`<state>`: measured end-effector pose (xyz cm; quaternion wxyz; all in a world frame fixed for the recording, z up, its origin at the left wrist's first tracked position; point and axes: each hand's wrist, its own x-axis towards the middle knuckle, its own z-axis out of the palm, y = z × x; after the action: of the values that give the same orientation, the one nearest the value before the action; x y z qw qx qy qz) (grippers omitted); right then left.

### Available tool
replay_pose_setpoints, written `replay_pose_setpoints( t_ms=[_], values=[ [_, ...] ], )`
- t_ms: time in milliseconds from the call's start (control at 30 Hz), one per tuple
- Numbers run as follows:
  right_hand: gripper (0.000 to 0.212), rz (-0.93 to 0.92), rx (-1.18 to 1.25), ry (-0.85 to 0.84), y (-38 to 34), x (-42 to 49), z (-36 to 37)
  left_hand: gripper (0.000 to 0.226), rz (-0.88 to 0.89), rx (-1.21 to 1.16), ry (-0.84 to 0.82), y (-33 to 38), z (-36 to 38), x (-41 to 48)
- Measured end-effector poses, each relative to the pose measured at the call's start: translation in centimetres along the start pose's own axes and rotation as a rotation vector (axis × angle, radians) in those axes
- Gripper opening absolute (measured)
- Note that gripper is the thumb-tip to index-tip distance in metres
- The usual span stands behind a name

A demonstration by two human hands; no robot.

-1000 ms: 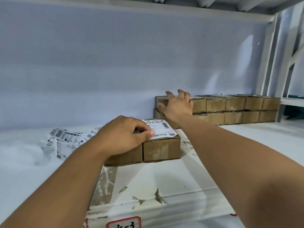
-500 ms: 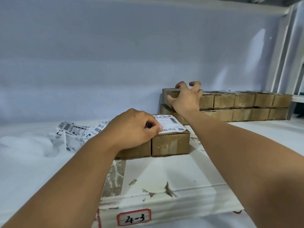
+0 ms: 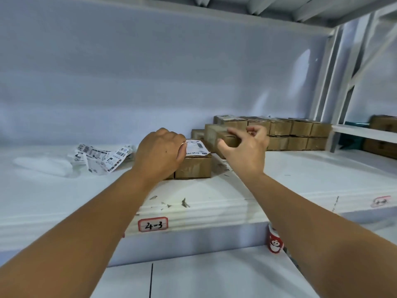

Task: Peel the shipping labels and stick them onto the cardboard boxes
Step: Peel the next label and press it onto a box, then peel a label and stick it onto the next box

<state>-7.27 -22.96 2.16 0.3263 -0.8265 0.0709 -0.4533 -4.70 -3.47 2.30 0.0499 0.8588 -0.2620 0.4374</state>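
**Head view: one box labelled, another in the grip**

Left of centre: strip of labels heaped loose on the shelf, curled and crumpled. Thin, floppy paper by the look of it, easily creased or stuck to itself; best lifted by a corner and peeled slowly off the backing.

Centre: left hand curled, fingers together, pressing the left edge of a label flat on top of the near box. Hand above and to the left of that box, covering its left part.

Right of centre: right hand clamped on a plain box, thumb below at the front, fingers over the top, box tilted and seemingly lifted clear of the stack behind. Probably light, stiff cardboard, not slippery; a hold across opposite faces suits it. Box to the upper left of the palm, jutting past the fingertips.
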Motion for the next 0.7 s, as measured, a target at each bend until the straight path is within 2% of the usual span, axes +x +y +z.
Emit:
replay_pose_setpoints(
  t_ms=[100,267,400,500,633,700],
  values=[
    [0.044,-0.002,-0.072,-0.102,0.3,-1.2,-0.6,0.044,-0.021,0.04,-0.002,0.1,-0.1,-1.3],
    [0.047,0.063,0.006,-0.318,1.0,-2.0,-0.7,0.039,-0.272,0.002,-0.148,-0.7,0.0,-2.8],
    [0.041,0.079,0.055,-0.435,1.6,-1.7,-0.5,0.051,-0.236,-0.003,-0.315,-0.6,0.4,-3.2],
    [0.037,0.103,0.142,-0.449,1.9,-1.5,-0.4,0.05,-0.234,0.0,-0.298,-0.6,0.3,-3.2],
    [0.043,0.166,0.28,-0.456,2.1,-1.3,-0.5,0.05,-0.246,-0.049,-0.281,-0.9,0.7,-3.2],
    [0.043,0.17,0.297,-0.439,2.1,-1.3,-0.6,0.057,-0.264,-0.112,-0.21,-0.9,0.6,-3.1]
  ],
)
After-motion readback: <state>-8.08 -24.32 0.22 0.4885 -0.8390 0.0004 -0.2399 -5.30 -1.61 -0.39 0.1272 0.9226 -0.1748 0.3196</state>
